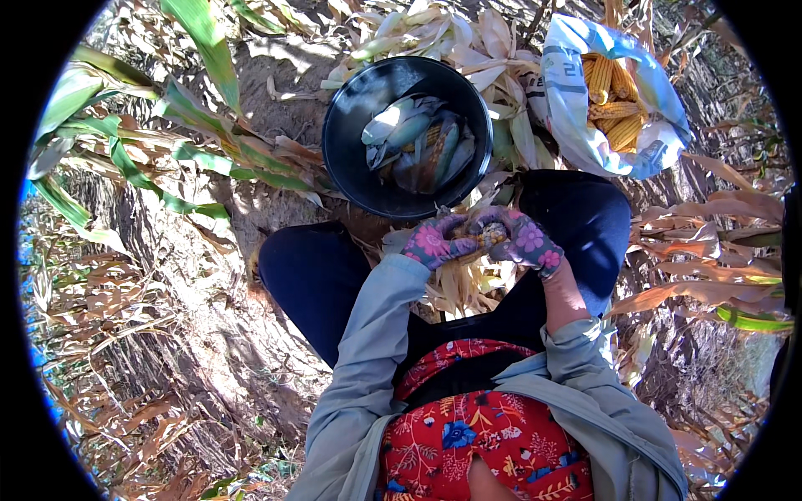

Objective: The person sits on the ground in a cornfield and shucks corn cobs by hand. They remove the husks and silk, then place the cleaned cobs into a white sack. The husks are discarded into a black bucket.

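Between my knees, both hands are closed around one ear of corn (491, 235). My left hand (436, 240), in a grey glove with pink flowers, grips its left side. My right hand (528, 240), gloved alike, wraps its other side. Some pale kernels show between the fingers; the rest of the ear is hidden. Dry husk leaves (469, 282) hang below the hands. Just beyond them stands a black bucket (338, 179) with several ears of corn (426, 142) inside, most still wrapped in husk.
At the far right, a white and blue sack (668, 125) gapes around several bare yellow cobs (616, 100). Stripped husks (501, 50) lie heaped behind the bucket. Green-leaved corn stalks (192, 159) lean in from the left. Dry leaves (702, 250) cover the ground at right.
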`<state>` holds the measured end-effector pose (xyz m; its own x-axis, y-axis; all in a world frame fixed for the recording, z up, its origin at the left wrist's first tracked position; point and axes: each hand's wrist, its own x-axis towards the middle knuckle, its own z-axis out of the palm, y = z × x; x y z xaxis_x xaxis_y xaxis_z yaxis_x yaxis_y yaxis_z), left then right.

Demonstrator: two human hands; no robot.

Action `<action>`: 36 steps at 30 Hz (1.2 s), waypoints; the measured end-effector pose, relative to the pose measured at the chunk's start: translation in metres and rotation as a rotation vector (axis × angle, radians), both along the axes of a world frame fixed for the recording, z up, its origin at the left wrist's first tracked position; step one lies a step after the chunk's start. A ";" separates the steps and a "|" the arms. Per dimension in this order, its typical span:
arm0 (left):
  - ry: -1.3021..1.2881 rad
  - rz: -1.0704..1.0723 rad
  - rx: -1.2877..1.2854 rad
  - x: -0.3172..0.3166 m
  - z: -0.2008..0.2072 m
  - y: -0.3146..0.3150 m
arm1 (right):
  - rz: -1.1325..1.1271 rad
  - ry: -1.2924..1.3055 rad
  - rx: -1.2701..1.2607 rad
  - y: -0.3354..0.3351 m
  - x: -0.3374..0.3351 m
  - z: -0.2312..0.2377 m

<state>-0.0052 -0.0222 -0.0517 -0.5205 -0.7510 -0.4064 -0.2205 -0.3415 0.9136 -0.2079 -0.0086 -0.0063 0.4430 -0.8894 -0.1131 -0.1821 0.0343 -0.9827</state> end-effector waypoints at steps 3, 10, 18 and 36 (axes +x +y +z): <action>0.159 0.096 0.165 0.001 -0.012 0.003 | -0.013 0.051 -0.059 0.000 0.003 0.004; -0.009 0.439 0.081 -0.001 0.010 0.005 | -0.158 0.068 -0.173 -0.004 -0.003 -0.002; -0.156 0.374 -0.249 0.004 0.005 0.008 | -0.225 0.015 -0.067 -0.005 -0.004 0.000; 0.335 1.074 0.225 0.024 0.015 -0.013 | -0.294 -0.033 -0.052 -0.005 -0.011 -0.002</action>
<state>0.0187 -0.0347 -0.0367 0.2379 -0.8009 -0.5495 0.5262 -0.3693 0.7660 -0.2190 -0.0140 -0.0078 0.1686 -0.9842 -0.0541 -0.1396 0.0305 -0.9897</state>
